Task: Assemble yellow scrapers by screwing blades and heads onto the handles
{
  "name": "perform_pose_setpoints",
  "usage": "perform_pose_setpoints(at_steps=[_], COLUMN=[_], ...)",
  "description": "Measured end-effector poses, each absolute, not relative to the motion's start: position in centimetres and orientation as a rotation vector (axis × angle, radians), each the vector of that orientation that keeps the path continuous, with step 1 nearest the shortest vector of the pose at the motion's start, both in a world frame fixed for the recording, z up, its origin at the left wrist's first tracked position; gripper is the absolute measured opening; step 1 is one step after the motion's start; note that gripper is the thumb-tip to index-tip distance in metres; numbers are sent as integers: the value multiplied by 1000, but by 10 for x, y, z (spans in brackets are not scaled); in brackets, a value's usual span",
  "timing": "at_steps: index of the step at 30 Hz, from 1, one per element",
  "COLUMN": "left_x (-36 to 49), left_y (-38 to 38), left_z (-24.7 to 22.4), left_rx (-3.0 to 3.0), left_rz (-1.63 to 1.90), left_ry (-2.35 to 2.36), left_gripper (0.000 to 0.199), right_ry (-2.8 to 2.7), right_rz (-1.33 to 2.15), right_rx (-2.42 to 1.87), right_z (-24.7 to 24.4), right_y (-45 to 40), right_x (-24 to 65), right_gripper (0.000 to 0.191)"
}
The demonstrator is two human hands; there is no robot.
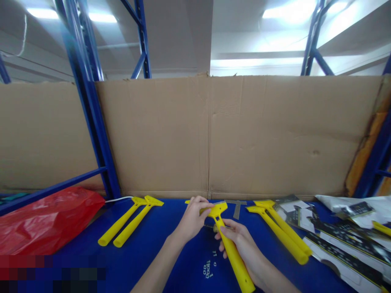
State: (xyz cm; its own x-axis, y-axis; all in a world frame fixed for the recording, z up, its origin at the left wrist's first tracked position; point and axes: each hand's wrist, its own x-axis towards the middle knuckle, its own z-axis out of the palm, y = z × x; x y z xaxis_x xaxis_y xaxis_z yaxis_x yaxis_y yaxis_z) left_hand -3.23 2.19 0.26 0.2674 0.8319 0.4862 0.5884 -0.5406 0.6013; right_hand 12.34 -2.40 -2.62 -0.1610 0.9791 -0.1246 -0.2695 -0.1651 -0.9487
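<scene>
The right grip (242,244) is clasping a yellow scraper (230,248) by its handle over the blue surface (137,260), the left grip (192,217) is pinching its head; beyond, left, a red bag (67,215) is hiding its contents.

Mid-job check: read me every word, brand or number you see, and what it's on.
Nothing can be read.
Black-and-white packaging cards: printing present, too small and blurred.
Held yellow scraper: no lettering visible.
Small pale shapes on the blue tabletop: no word I can make out.
</scene>
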Motion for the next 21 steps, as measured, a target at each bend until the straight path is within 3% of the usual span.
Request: perform_pose_setpoints(at_steps=[13,21], left_x=[-33,-34], left_y=[12,1], left_z=[15,26], left_rx=[2323,2286], left_rz=[1250,518], left_ry=[1335,1383], left_gripper=[19,24], right_ry=[-976,-992], right_rz=[1544,1554], right_rx=[-1069,-1053], right_z=[-25,-15], right_y=[-24,-31], right_x=[124,125], right_gripper=[39,33])
